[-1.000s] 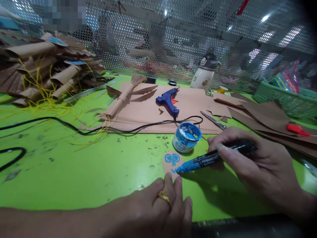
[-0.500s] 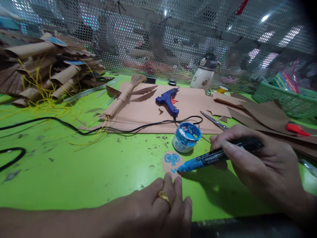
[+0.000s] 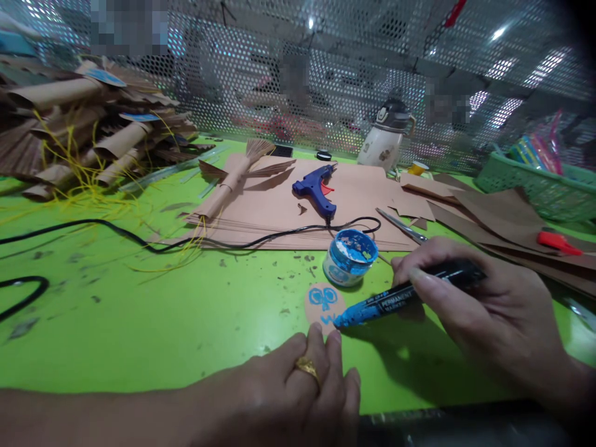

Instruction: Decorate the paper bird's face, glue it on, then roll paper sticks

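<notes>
My right hand [image 3: 488, 316] grips a black permanent marker [image 3: 410, 292] whose tip is coated in blue paint. The tip touches a small round piece of brown paper [image 3: 313, 316] lying on the green table. Blue eyes, a nose and a zigzag mouth are drawn on this disc. My left hand [image 3: 298, 385], with a gold ring on one finger, lies with its fingers stretched out, fingertips pressing the disc's lower edge. Just behind the disc stands an open jar of blue paint [image 3: 347, 276], its rim smeared with blue.
A blue glue gun [image 3: 319, 192] and a folded-paper bird figure [image 3: 228, 186] lie on brown sheets [image 3: 358, 180]. A black cord [image 3: 242, 246] crosses the table. Paper figures [image 3: 121, 139] pile up left. Scissors [image 3: 400, 225], a bottle [image 3: 384, 139] and a green basket [image 3: 535, 192] are on the right.
The marker tip has shifted slightly right and down, and the blue mouth line has grown into a longer zigzag. My left hand stays nearly still on the disc.
</notes>
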The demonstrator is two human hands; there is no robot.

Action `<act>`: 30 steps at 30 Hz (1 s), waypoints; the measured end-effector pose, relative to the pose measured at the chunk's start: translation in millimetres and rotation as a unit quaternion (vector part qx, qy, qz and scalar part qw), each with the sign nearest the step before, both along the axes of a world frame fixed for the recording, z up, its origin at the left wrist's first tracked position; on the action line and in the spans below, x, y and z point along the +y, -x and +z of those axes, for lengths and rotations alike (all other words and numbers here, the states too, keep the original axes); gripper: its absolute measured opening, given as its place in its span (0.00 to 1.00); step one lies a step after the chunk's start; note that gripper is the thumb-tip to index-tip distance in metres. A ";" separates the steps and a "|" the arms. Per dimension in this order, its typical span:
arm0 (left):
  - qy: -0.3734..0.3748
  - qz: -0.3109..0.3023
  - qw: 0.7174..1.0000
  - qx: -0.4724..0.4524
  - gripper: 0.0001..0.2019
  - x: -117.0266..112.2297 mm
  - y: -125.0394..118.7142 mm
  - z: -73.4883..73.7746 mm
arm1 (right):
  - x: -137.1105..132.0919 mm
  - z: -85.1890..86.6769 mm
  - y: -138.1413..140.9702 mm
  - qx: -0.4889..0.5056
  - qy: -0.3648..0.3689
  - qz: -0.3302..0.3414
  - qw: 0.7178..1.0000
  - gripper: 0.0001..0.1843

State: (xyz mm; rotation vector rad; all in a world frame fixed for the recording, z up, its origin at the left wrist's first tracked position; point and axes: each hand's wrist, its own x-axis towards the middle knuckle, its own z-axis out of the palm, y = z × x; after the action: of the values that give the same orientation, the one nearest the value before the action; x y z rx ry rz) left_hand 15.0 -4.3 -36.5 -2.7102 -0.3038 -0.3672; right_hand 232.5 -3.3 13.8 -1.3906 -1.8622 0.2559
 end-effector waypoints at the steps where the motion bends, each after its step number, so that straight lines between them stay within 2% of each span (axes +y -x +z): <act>1: 0.001 0.002 1.000 0.000 0.19 0.0 0.2 0.0 | -0.1 -0.7 0.0 0.005 -0.001 -0.003 1.000 0.04; 5: 0.007 -0.002 1.000 -0.003 0.19 2.4 1.4 -2.3 | -0.2 -3.4 0.0 0.023 -0.010 -0.016 1.000 0.04; 9: -0.010 -0.037 0.999 -0.029 0.18 4.8 1.7 -5.3 | 0.6 -3.6 -0.3 0.019 -0.021 -0.012 1.000 0.05; 14: 0.006 -0.006 1.000 -0.007 0.17 0.8 0.4 -1.0 | 2.5 -0.9 0.1 0.000 -0.013 0.008 1.000 0.04; 24: 0.010 -0.001 1.000 -0.006 0.17 0.1 1.2 -1.3 | 0.7 -2.0 0.6 0.011 -0.022 -0.007 1.000 0.04; 30: 0.002 0.004 1.000 -0.008 0.17 0.6 0.5 -1.6 | 2.5 -0.4 1.6 0.003 -0.017 0.010 1.000 0.03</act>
State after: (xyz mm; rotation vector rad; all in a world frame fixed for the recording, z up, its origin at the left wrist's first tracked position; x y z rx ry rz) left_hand 14.5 -3.7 -38.1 -2.7105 -0.3191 -0.3868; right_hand 230.9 -0.9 13.4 -1.3482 -1.8680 0.2356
